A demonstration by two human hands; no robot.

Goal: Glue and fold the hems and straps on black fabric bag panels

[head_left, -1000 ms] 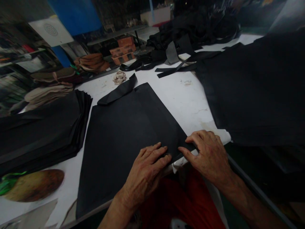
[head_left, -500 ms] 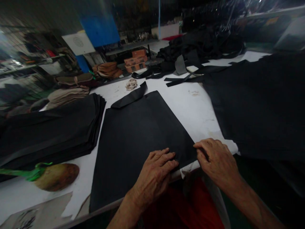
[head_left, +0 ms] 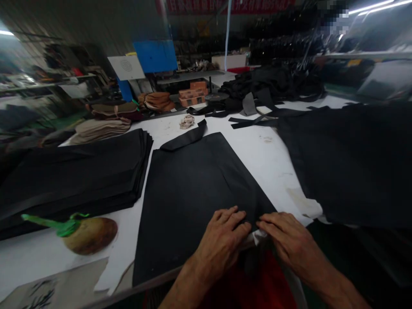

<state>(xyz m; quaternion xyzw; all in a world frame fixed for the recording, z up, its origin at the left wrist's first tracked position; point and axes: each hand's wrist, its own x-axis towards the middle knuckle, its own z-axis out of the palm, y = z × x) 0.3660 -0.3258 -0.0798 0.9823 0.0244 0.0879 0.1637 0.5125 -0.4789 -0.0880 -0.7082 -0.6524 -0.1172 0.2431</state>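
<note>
A flat black fabric piece [head_left: 193, 189] lies on the white table [head_left: 257, 150] in front of me, with a black strap [head_left: 185, 138] at its far corner. My left hand [head_left: 223, 242] presses down on the near edge of the piece, fingers spread flat. My right hand [head_left: 289, 244] is beside it, fingertips on the near right corner of the fabric at the table edge. Both hands nearly touch. Neither hand has lifted the fabric.
A stack of black fabric pieces [head_left: 74, 171] lies to the left, a large black sheet [head_left: 350, 163] to the right. A brown object with a green handle [head_left: 86, 231] rests near left. Black straps and scraps [head_left: 257, 98] and tan piles [head_left: 103, 124] sit at the back.
The view has tilted up. My right hand slid left along the near edge toward my left hand; the two are now close together at the fabric's near right corner.
</note>
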